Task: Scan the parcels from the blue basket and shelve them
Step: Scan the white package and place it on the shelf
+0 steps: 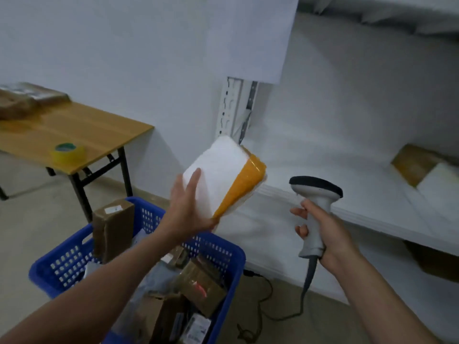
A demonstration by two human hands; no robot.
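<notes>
Head view shows left hand holding the white parcel, right hand gripping the scanner; best turn the label, unseen here, toward it.

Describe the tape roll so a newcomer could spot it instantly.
Look left to the wooden table by the wall. Near its front edge lies the tape roll. It is yellowish with a green core, unlike the brown parcels at the table's far end.
</notes>
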